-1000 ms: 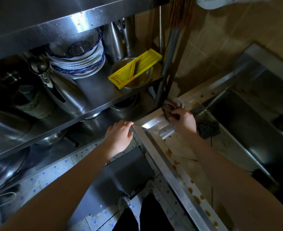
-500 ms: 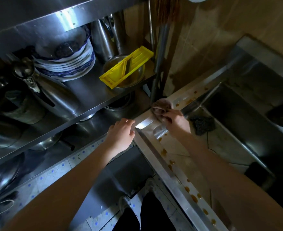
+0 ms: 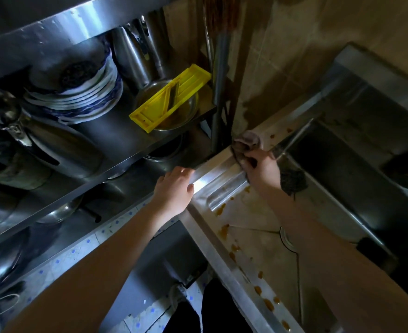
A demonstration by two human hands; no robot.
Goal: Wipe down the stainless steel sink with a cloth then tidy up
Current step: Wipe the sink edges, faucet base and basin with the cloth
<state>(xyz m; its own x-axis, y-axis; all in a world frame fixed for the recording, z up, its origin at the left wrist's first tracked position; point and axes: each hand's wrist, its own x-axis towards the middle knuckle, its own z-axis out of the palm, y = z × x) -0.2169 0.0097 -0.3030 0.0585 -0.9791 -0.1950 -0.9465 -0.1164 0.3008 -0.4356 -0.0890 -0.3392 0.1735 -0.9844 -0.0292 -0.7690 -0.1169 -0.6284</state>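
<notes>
The stainless steel sink [image 3: 217, 179] runs diagonally from the lower right to the centre, its rim dotted with orange-brown stains. My right hand [image 3: 261, 168] presses a crumpled pinkish-grey cloth [image 3: 247, 140] onto the sink's far left corner, by the wall. My left hand [image 3: 175, 188] rests flat on the sink's outer edge, fingers together, holding nothing. A dark scouring pad [image 3: 293, 180] lies in the basin just right of my right wrist. The drain [image 3: 285, 236] shows partly beside my right forearm.
A steel shelf rack [image 3: 116, 140] on the left holds stacked blue-rimmed plates [image 3: 78, 97], a yellow slicer [image 3: 171, 97] lying across a metal bowl, and steel jugs. A second deeper basin [image 3: 342, 179] lies to the right. Tiled floor and my shoe show below.
My right hand has pushed the cloth further up along the rim into the far corner by the wall. My left hand has stayed on the sink edge.
</notes>
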